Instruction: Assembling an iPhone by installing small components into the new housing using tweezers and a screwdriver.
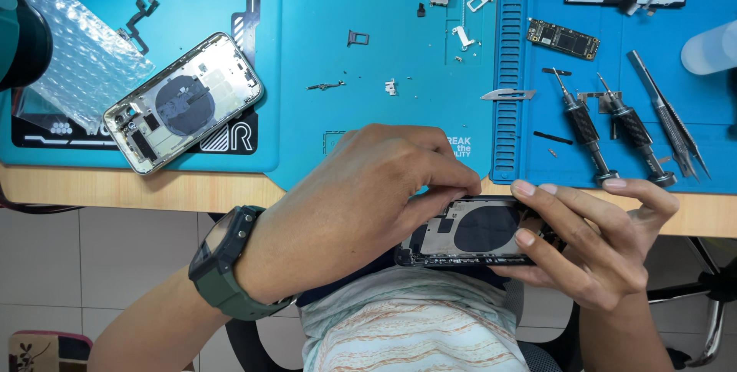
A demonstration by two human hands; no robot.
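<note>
Looking down from the head camera, both hands meet over a dark phone housing [474, 232] held just below the near edge of the tabletop [230, 188], above the person's lap. The left hand [361, 203], a green watch [226, 264] on its wrist, curls over the housing's left end with fingertips pinched together at its upper edge. The right hand [595, 238] cradles the housing's right end, fingers spread along its top and side. Up and left of the housing, a second, silver housing [184, 102] lies on the blue mat [384, 3]. Up and right of it lie three screwdrivers [614, 122], tweezers [669, 115] and a small circuit board [563, 39].
</note>
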